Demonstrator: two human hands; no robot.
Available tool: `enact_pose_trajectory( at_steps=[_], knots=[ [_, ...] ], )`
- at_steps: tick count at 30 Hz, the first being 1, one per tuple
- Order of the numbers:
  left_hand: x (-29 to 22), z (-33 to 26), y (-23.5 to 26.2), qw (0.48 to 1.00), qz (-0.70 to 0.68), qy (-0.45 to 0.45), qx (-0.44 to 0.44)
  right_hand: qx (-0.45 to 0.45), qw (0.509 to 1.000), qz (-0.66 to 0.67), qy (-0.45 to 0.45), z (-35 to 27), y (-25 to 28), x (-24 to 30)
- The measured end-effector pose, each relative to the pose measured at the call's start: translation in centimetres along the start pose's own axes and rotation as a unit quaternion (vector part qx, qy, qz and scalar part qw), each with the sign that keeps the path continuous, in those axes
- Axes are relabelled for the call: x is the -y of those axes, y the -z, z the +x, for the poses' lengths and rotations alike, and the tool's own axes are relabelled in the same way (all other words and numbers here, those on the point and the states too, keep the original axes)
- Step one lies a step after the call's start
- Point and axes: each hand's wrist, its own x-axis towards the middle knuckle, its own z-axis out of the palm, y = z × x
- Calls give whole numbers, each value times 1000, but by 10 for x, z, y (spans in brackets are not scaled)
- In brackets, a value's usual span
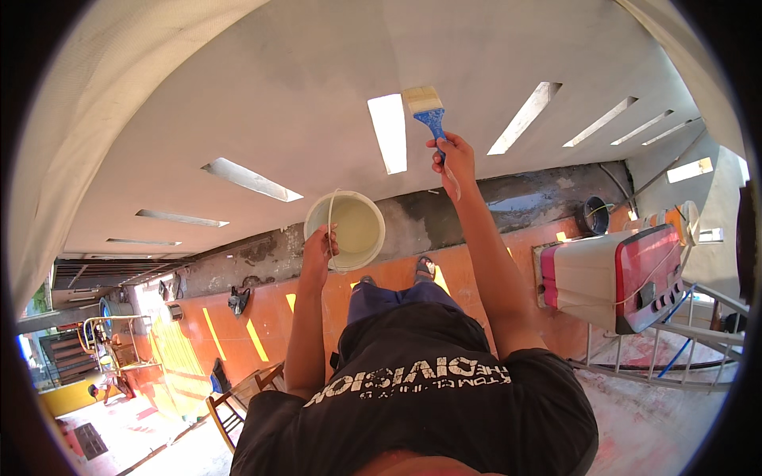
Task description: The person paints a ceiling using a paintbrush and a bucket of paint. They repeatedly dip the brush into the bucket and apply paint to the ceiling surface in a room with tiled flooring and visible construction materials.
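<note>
The person's right hand (454,165) was raised in front of the body and was grasping a wide flat paintbrush with a blue handle and pale cream bristles (429,115). The fingers were bent around the lower part of the handle, and the bristles pointed away from the person. The brush was in front of the grey plastered wall (294,103), just beside the right edge of a bright narrow opening (388,135). If the bristles touched the wall or were a little apart from it, I could not tell.

The left hand (319,247) was grasping the thin handle of a round off-white plastic bucket (381,232), at its left side. The bucket was lower than the brush and to the left of it, with its mouth turned to the view. Its inside looked pale and yellowish, but what it contained was not clear.

The person wore a black T-shirt with pale lettering (413,341), and stood on an orange floor (274,313) crossed by strips of sunlight. On the right there was a large white plastic appliance with a pink-red panel (591,278), and near it a black bucket (595,216). A brown wooden chair (248,389) stood behind, at the left.
</note>
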Motion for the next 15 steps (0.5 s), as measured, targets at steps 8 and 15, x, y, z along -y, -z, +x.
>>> enact_pose_trajectory(
  at_steps=[8,15],
  knots=[
    [-13,16,35,998,11,45,42,105,965,64,233,-38,-88,118],
    [-22,17,82,994,44,63,80,-48,989,27,136,12,-48,-17]
  ],
)
